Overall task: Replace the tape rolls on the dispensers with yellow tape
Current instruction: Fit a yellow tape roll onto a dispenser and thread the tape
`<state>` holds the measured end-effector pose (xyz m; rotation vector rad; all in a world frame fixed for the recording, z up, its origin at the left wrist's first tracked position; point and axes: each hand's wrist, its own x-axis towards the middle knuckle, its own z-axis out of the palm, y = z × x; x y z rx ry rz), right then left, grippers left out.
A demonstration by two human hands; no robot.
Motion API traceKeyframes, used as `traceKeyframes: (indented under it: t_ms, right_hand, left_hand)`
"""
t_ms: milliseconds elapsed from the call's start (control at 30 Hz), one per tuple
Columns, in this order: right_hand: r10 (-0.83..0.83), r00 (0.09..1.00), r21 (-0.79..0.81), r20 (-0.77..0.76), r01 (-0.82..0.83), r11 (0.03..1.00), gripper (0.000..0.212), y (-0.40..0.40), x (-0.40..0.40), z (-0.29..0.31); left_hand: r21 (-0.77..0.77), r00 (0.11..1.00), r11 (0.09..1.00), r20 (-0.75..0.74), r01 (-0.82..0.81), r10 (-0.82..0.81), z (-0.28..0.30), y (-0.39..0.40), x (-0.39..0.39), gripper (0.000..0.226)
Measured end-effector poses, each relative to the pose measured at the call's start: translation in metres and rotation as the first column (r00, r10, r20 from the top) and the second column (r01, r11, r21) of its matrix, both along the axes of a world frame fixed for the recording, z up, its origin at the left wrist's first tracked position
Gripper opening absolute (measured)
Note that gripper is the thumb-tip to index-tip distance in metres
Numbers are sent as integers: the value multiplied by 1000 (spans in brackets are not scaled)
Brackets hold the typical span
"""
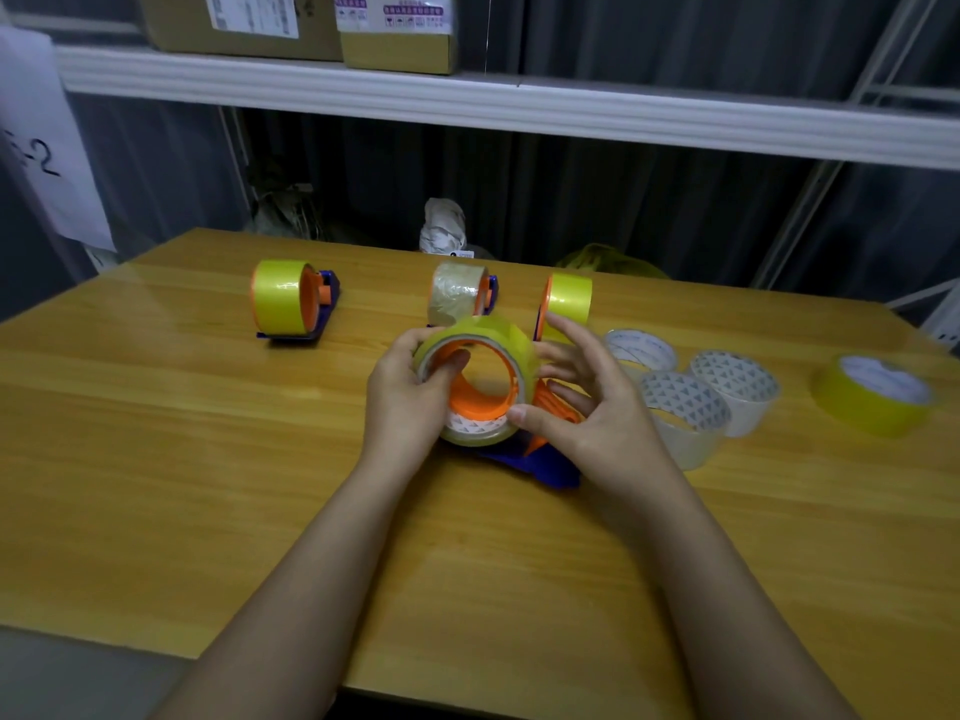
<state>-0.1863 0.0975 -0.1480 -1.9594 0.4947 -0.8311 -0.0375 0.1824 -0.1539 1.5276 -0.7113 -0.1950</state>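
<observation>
A yellow tape roll (pixel 498 335) sits on the orange hub of a blue dispenser (pixel 540 462) at the table's middle. My left hand (pixel 410 392) grips the roll's left rim, thumb inside the hub. My right hand (pixel 576 402) holds the roll's right side, thumb on its lower front edge. Behind stand a dispenser with yellow tape (pixel 283 298) at the left, a dispenser with clear tape (pixel 460 293) and another yellow-loaded dispenser (pixel 569 301).
Three clear tape rolls (pixel 685 402) lie to the right of my hands, and a loose yellow roll (pixel 875 397) lies farther right. The wooden table (pixel 208 459) ends near my elbows. A white shelf (pixel 519 106) with cardboard boxes hangs above the far edge.
</observation>
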Motion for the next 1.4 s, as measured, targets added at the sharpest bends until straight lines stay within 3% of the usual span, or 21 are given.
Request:
traceKeyframes:
  t_ms: [167,267,333,400,467,633,800,1000,1233,1333,1400]
  right_hand:
    - [32,999,63,24,-33,997,74,-2,0,0]
    - [-29,999,110,13,27,994,54,-7,2,0]
    - [-10,999,194,-48,19,981,51,-10,3,-3]
    - [44,997,277,-63,-24,961,33,-9,3,-5]
    - [44,999,311,7,-44,950,19,-7,5,-3]
    - [4,977,383,212,-87,920,14,-7,7,0]
    - [-6,973,396,231,-88,914,15,-3,11,-1]
    - [-51,973,451,227,-59,891,15,-3,13,-3]
    - [-124,971,396,206,33,918,16,1,18,-3]
    - [-199,956,450,214,85,889,16,-2,16,-3]
    - [-218,954,401,208,120,908,17,-5,11,-4]
  left_hand:
    - [0,997,1000,-70,-31,30,1,2,1,18]
    - [-17,994,1000,-112,4,-5,3,3,0,19]
    - [-25,992,999,-122,40,-42,5,5,-2,25]
    - [-16,987,996,-130,91,-92,7,6,-4,32]
    - [-24,972,989,-186,144,-146,8,7,-5,34]
    - [-130,861,945,-388,301,-328,13,11,0,19]
    - [-193,836,921,-388,338,-388,15,14,6,19]
    - [-173,883,942,-332,289,-332,15,12,6,15]
    - [-179,891,952,-344,247,-296,11,10,10,13]
    - [-235,881,964,-420,127,-219,11,11,18,17]
    - [-262,883,965,-446,24,-143,10,12,26,24]
